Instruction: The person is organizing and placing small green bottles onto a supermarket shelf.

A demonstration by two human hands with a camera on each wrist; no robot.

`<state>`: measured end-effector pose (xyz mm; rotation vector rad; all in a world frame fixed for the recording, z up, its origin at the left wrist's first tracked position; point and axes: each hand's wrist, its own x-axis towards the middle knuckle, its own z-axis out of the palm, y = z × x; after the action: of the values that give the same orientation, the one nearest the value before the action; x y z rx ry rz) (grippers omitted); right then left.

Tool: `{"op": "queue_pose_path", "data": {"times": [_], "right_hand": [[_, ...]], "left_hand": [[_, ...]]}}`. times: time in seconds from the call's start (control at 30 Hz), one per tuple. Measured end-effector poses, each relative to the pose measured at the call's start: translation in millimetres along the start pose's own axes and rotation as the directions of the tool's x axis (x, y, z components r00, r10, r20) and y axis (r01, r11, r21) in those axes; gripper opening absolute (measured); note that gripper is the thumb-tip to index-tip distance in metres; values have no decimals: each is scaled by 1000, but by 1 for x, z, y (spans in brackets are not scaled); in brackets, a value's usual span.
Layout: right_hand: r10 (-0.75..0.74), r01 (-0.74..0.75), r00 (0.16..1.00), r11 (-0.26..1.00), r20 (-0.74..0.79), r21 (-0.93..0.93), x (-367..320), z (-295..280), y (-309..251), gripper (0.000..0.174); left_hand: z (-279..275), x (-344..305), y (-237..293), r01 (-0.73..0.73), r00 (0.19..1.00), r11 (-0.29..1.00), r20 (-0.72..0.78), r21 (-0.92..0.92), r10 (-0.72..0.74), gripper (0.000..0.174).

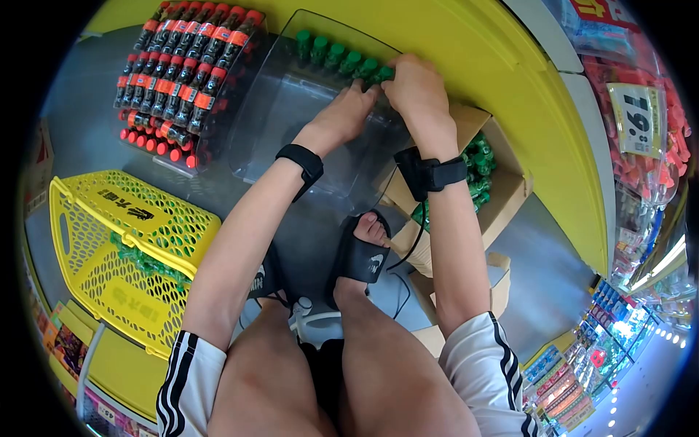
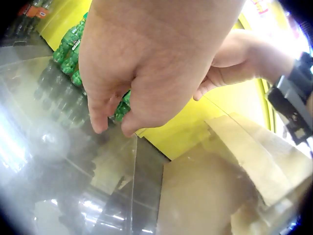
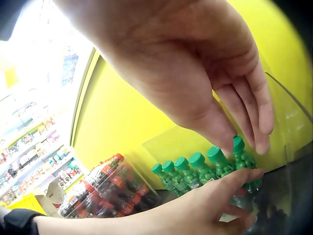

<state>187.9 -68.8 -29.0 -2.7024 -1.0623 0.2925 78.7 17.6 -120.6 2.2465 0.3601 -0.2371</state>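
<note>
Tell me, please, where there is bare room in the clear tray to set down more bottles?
The near part of the clear tray, between the green bottles at its back wall and its front edge, is bare. Crowded: the back row, where the left hand and right hand meet, and the neighbouring tray packed with red-capped bottles.

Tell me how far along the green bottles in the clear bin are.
Done: one row of green bottles lines the back wall of the clear bin. In hand: left hand and right hand touch that row's end bottle. Left: most of the bin is bare; the cardboard box holds more.
</note>
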Motion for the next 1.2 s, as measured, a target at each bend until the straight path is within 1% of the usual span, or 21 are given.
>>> {"op": "queue_pose_path", "data": {"times": [0.07,0.1,0.27,0.43,0.5,0.57,0.6,0.67,0.7,0.77,0.8,0.83,0.87,0.9,0.97,1.0,1.03,1.07,1.1,1.17,1.2], "right_hand": [[10,-10,1000,1000,19,-4,2,-1,-1,28],[19,-19,999,1000,38,-9,3,-2,-1,30],[25,-25,998,1000,54,-6,3,-2,0,32],[40,-42,998,999,39,34,-4,-16,-9,34],[83,-93,990,992,110,85,-3,-24,-13,35],[82,-93,993,987,83,132,-4,-28,-15,33],[83,-91,995,980,56,179,-5,-30,-15,31],[77,-86,996,974,50,211,-8,-34,-16,31],[70,-79,997,967,45,241,-10,-36,-16,30],[49,-56,998,961,30,273,-22,-47,-18,28],[27,-31,1000,953,14,303,-29,-54,-19,26],[29,-32,999,953,13,302,-36,-62,-19,26],[-49,42,999,953,17,299,-42,-70,-17,25],[-127,115,992,948,21,297,-49,-77,-14,24],[-154,137,988,932,24,337,-64,-88,-5,22],[-182,159,983,913,26,375,-72,-93,-1,19],[-178,156,984,914,25,376,-80,-99,4,19],[-180,166,984,926,9,340,-88,-105,9,16],[-180,173,984,937,-5,304,-97,-112,14,13],[-151,140,988,949,17,284,-111,-124,24,11],[-173,163,985,953,18,254,-118,-126,32,11]], "left_hand": [[8,2,-4,-21,998,999,-66,33,23,69],[8,2,-3,-21,998,999,-66,34,24,69],[2,0,3,25,999,999,-30,47,-24,74],[3,1,2,32,999,998,10,55,-32,72],[3,-1,3,22,1000,998,7,55,-23,71],[1,-4,6,-53,997,999,-63,5,53,52],[0,-4,8,-54,997,999,-62,6,54,52],[-3,-2,11,-141,981,984,-153,-113,123,31],[-10,-5,20,-142,981,984,-152,-112,124,31],[-27,-15,43,-88,988,976,-146,-200,59,21],[-27,-17,48,-90,987,976,-145,-200,61,21],[-26,-18,52,-144,973,957,-210,-252,91,20],[-24,-19,56,-200,955,933,-275,-301,116,21],[-26,-24,64,-200,955,932,-274,-301,117,21],[-32,-36,81,-308,939,857,-276,-414,205,22],[-28,-38,84,-309,939,857,-272,-413,208,22],[-24,-39,87,-382,913,831,-302,-404,273,22],[-20,-40,89,-452,882,800,-331,-394,335,22],[-21,-41,93,-453,882,798,-328,-397,338,22],[-22,-42,101,-461,884,837,-230,-294,406,19],[-24,-43,107,-464,883,835,-225,-296,411,19]]}}
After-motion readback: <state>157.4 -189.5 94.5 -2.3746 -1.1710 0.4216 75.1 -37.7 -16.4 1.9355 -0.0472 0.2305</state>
